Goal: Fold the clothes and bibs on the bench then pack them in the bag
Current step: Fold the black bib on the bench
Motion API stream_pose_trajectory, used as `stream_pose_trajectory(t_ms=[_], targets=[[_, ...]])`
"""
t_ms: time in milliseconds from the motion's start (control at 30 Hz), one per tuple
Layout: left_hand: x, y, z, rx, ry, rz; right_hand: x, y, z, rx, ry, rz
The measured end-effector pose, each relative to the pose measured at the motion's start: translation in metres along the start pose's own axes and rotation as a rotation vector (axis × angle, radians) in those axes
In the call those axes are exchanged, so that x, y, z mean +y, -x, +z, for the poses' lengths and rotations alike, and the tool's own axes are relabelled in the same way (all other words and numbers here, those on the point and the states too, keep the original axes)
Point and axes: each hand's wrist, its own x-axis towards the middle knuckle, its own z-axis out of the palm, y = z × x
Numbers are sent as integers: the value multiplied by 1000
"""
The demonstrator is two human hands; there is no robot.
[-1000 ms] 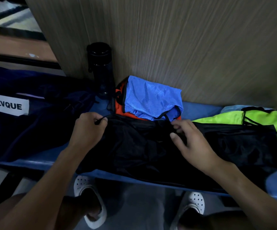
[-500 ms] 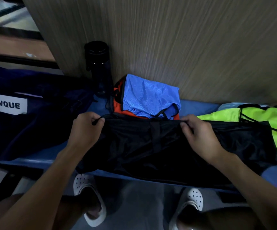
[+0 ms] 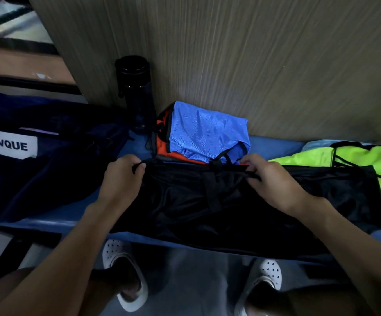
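Our left hand [image 3: 121, 179] is curled round the far left corner of the black garment [image 3: 207, 215], fingers clamped on the hem and on a thin cord that pokes out past the knuckles. Our right hand [image 3: 273, 181] pinches the same far edge a little right of the garment's middle, thumb and fingers closed on the cloth. The garment lies spread along the blue table [image 3: 273, 144], with its near edge at the front lip.

Just beyond the garment, touching its far edge, a folded blue bib [image 3: 205, 133] sits on an orange one [image 3: 162, 148]. At the garment's right end a yellow-green bib [image 3: 367, 160] lies unfolded, and the black cloth appears to overlap it. Left of the garment slumps the navy bag [image 3: 48, 169] with its white label; we cannot tell whether its mouth is open. Beyond the garment's left corner a black bottle [image 3: 137, 87] stands upright.

We judge the fold is only starting. To do it well, we should lift both grips level, keep the edge taut between them so the slippery cloth does not bunch, and bring it over squarely. The loose cord wants tucking inside. We should also avoid dragging the folded pile or the yellow-green bib along.
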Motion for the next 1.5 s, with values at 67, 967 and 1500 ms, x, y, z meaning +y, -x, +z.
stream_pose_trajectory(t_ms=[67,967,1500], targets=[[1,1,0,-13,-21,7,0,-3,-2,66,30,17],[14,35,46,-425,-622,206,-28,76,63,173,590,-17],[14,40,57,-406,-712,307,34,67,57,-59,500,287]])
